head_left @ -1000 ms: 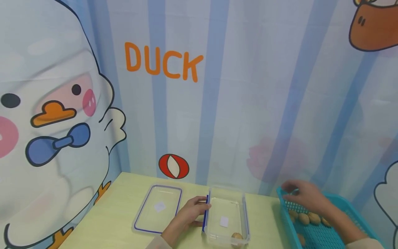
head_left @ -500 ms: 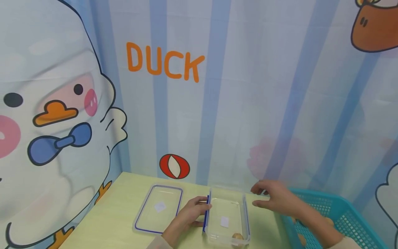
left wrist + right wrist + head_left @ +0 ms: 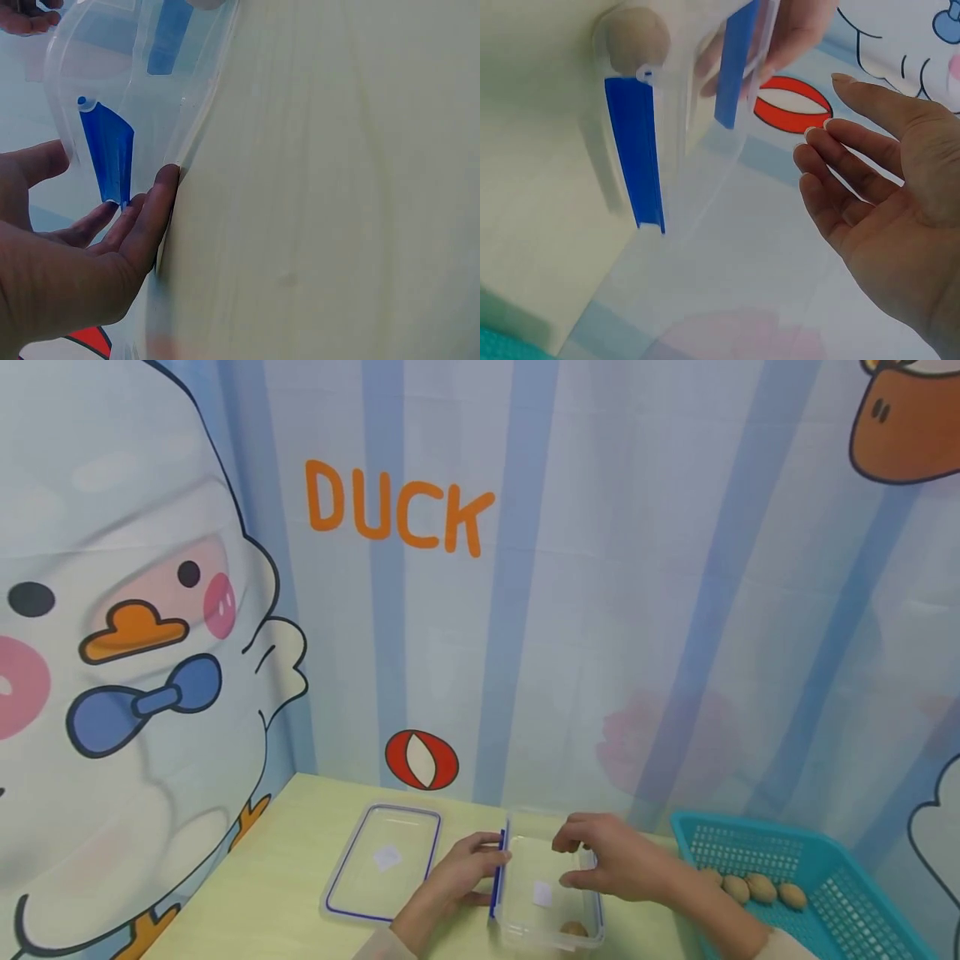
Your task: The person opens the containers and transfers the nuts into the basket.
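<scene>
My left hand (image 3: 459,870) grips the left side of a clear plastic container (image 3: 566,935), its thumb at the rim and fingers against the outer wall. Blue clips (image 3: 109,150) hang from the container's sides. One brown walnut (image 3: 574,929) lies inside at the near right corner; through the wall, the same walnut (image 3: 635,39) looks blurred. My right hand (image 3: 611,860) hovers over the container's right side. Its fingers are loosely bent, thumb apart, with nothing between them in the right wrist view. A small white paper square (image 3: 542,893) shows at the container's bottom.
A clear lid with a blue seal (image 3: 381,893) lies flat on the pale yellow table (image 3: 262,860), left of the container. At the right stands a turquoise basket (image 3: 817,852) with several walnuts (image 3: 761,887). A printed curtain (image 3: 585,610) hangs behind the table.
My right hand has moved left from above the basket to over the container, uncovering the walnuts in the basket. My left hand and the container have stayed in place.
</scene>
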Tool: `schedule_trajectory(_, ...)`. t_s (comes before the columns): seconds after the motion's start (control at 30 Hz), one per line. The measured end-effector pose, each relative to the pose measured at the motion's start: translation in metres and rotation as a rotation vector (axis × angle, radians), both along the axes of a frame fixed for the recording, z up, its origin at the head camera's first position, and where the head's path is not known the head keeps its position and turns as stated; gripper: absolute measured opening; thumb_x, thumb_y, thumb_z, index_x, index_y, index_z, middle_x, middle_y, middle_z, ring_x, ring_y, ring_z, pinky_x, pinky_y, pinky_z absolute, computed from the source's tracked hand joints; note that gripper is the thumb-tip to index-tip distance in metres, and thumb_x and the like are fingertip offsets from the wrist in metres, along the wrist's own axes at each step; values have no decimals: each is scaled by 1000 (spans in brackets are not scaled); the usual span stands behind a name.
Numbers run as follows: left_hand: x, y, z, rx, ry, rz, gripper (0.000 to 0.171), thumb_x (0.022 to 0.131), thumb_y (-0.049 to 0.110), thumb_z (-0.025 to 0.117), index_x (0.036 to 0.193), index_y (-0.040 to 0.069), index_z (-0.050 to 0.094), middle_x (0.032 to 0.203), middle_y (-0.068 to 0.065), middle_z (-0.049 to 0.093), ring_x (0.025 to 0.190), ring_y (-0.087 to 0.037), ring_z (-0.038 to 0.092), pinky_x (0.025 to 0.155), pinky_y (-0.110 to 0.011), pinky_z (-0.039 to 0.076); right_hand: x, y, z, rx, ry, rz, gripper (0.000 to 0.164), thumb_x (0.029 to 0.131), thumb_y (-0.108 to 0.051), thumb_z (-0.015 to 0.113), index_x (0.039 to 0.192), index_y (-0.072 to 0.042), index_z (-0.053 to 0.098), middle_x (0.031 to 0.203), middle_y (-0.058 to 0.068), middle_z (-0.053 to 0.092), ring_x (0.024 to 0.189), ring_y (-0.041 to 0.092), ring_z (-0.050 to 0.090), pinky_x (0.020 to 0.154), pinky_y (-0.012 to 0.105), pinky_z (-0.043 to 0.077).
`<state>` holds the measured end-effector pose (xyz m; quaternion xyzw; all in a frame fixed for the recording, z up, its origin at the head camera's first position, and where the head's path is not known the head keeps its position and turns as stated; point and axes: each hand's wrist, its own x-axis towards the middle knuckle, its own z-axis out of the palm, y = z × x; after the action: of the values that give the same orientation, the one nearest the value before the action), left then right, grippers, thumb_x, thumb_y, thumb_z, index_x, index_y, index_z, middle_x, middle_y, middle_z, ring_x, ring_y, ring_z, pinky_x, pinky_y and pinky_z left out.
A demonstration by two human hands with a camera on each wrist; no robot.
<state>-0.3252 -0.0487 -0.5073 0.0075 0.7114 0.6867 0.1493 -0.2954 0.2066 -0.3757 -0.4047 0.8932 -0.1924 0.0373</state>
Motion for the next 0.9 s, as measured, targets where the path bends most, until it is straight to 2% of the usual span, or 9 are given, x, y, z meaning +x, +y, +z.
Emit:
schedule_trajectory(0.27, 1, 0, 3, -5, -7, 6, 56, 101, 25, 73, 148, 2, 55, 133, -13, 66, 121, -35, 65, 82, -50, 63, -6, -7, -20, 55, -72, 49, 25, 91, -23, 86, 111, -16, 74, 102, -12, 66, 94, 4, 62, 84, 31, 57)
schedule_trajectory(0.6, 1, 1, 2, -2, -6, 6, 57, 100, 26, 74, 149, 3, 55, 131, -11, 67, 120, -34, 65, 81, -50, 64, -7, -5, -42, 147, -135, 57, 26, 88, -17, 89, 109, -10, 76, 99, -6, 70, 89, 5, 62, 80, 27, 57)
schedule_trajectory(0.77, 1, 0, 1, 10, -5, 2, 56, 101, 25, 73, 149, 2, 54, 130, -11, 68, 121, -35, 65, 81, -50, 64, -9, -2, -50, 177, -174, 79, 20, 91, -16, 87, 106, -10, 76, 93, -5, 69, 85, 6, 63, 75, 25, 56)
schedule_trajectory(0.9, 0, 0, 1, 11, -9, 1, 55, 101, 24, 72, 149, 3, 55, 130, -11, 68, 121, -35, 65, 81, -50, 64, -9, 0, -54, 190, -167, 102, 15, 92, -16, 85, 103, -11, 76, 92, -6, 69, 83, 3, 63, 74, 23, 56)
